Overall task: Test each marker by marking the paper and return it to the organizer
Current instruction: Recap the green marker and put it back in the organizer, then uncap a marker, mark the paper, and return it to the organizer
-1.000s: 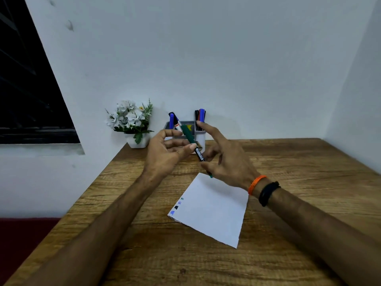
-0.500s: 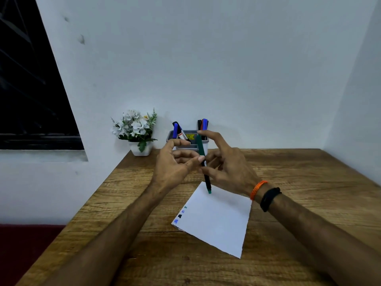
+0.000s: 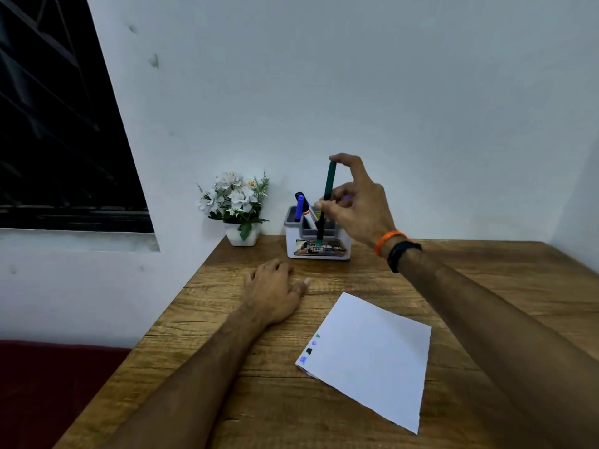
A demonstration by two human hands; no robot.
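My right hand (image 3: 353, 202) holds a green marker (image 3: 327, 199) upright, pinched at the top and the middle, just in front of and above the grey and white organizer (image 3: 316, 251) at the back of the desk. A blue marker (image 3: 299, 207) and others stand in the organizer's left part. My left hand (image 3: 274, 291) rests flat on the wood, fingers loosely apart, holding nothing. A white paper (image 3: 369, 358) lies near the front, with small blue, black and green marks along its left edge.
A white pot of artificial flowers (image 3: 236, 205) stands left of the organizer against the wall. The wooden desk (image 3: 486, 280) ends at a left edge beside a dark window and a red surface below.
My right hand has lifted the green marker away from the paper and up to the organizer. My left hand let go of it and dropped flat onto the desk.
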